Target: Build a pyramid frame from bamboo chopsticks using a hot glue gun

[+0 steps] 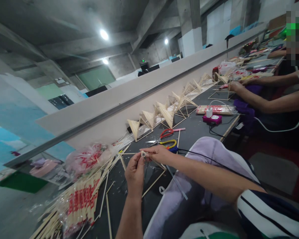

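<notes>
My left hand [135,167] is closed in a pinch at a corner of a frame of thin wooden sticks [153,183], which rests on the dark table. Its fingertips meet those of my right hand [159,155], also pinched. A small pale bit [143,153] shows between the fingertips, too small to name. Just beyond my right hand lie scissors with a red and a yellow handle [168,143]. A blue tool with a black cord [173,149] lies beside that hand, partly hidden by it. A translucent thin strip [177,183] hangs over the table edge near my lap.
Bundled chopstick-like sticks in plastic [81,202] and loose sticks [108,212] lie at the left. Several fan-shaped stick models [165,114] line the partition [109,121]. A purple power box [212,119] with a white plug sits to the right, near a co-worker's hands [236,88].
</notes>
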Motion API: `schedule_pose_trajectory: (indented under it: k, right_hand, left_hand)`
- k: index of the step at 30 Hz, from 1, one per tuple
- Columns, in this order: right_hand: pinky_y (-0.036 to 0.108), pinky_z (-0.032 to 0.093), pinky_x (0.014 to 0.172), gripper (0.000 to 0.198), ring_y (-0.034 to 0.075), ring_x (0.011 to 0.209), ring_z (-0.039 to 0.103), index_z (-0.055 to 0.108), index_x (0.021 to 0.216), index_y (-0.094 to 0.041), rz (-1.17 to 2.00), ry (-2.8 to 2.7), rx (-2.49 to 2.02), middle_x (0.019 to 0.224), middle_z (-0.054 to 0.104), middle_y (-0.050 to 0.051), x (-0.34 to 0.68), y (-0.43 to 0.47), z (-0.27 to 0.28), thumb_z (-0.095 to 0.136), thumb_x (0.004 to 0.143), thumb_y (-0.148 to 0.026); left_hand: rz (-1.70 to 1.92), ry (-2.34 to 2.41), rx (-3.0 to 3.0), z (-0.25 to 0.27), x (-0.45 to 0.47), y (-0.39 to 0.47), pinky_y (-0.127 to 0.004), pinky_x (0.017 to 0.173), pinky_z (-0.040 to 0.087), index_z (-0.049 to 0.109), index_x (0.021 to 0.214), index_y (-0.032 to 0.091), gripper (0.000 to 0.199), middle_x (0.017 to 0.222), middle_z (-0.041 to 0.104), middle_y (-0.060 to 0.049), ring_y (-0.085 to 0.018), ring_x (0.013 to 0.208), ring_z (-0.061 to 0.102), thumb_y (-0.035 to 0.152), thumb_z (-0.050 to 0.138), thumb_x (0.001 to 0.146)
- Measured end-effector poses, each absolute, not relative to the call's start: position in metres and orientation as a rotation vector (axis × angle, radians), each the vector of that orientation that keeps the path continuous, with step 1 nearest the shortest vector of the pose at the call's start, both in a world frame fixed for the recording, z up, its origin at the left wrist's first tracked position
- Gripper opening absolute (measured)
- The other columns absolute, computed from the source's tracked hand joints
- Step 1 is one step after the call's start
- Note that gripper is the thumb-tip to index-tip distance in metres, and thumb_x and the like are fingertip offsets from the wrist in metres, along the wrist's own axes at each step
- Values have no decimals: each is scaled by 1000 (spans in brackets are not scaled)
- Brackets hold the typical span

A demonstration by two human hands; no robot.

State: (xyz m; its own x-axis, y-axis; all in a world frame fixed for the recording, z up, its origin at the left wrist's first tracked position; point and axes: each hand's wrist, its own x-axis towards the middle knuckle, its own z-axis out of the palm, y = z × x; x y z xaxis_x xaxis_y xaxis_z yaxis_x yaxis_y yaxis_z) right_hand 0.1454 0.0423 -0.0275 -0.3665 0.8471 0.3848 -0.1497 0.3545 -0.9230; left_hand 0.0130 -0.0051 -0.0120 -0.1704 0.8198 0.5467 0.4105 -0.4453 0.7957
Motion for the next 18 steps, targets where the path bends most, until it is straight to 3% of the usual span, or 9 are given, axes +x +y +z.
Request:
schedule_pose_trajectory:
  k: [18]
  right_hand:
    - [22, 44, 62, 41, 9, 63, 53, 60, 113, -16, 1218, -1576, -609, 81, 66, 2, 147, 38, -23, 54, 76, -32]
  left_hand:
    - [1641, 1418, 1753, -12, 13, -6, -31, 77, 48, 64, 99, 18, 34, 96, 66, -8, -19, 86, 61, 39, 60, 72]
